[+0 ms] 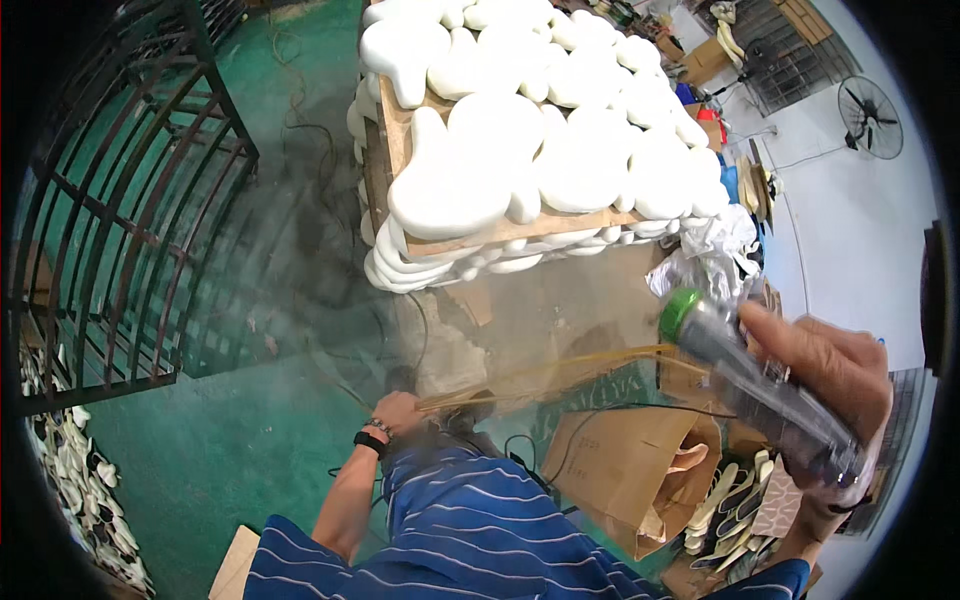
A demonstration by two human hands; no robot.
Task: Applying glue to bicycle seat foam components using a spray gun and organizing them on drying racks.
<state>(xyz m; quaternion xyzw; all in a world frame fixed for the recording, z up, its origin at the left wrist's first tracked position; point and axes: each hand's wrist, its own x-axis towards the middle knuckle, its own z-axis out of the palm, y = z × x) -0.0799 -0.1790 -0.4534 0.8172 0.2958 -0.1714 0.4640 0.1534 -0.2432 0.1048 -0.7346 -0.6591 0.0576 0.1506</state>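
My right hand (845, 375) is raised at the right, its fingers wrapped round a clear grey bottle (765, 385) with a green cap (680, 314). The bottle lies tilted, cap end up and to the left, and is smeared by motion. In front of my body, my left hand (397, 412) is curled closed at the left end of a thin yellow-brown strip (560, 372). Whether it grips that strip or something beneath cannot be made out.
White rounded pieces (480, 150) cover a stacked wooden board (560, 222) ahead. A dark metal rack (130, 220) stands left on the green floor (200, 440). An open cardboard box (610, 460), a black cable (600, 408) and insole-shaped pieces (725, 510) lie close by on the right.
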